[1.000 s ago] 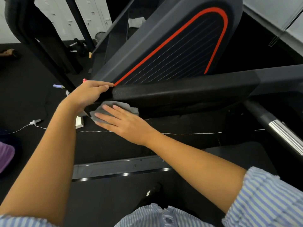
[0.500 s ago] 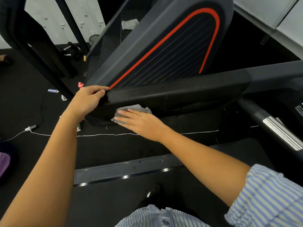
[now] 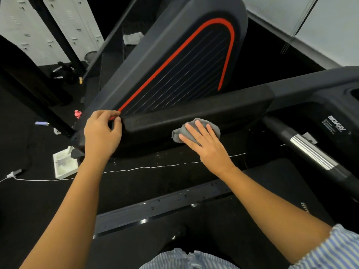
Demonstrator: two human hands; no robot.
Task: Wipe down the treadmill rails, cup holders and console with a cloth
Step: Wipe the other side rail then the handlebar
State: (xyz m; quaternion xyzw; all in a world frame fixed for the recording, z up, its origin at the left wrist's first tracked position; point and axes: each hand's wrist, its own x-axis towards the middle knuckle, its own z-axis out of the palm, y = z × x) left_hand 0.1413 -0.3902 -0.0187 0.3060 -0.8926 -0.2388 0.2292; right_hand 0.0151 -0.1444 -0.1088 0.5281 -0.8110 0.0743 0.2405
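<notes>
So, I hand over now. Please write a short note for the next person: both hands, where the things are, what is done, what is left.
Left hand: grips the left end of the padded rail.
Right hand: flat, fingers straight, presses the grey cloth on the rail's near side, about midway.
Done: cannot tell; the rail shows no wipe marks.
Left: probably the rail's right part, the silver-banded handle, cup holders and console.

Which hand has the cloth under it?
The right hand, its flat fingers pressing the grey cloth against the padded rail. The left hand only grips the rail's end, with no cloth.
</notes>
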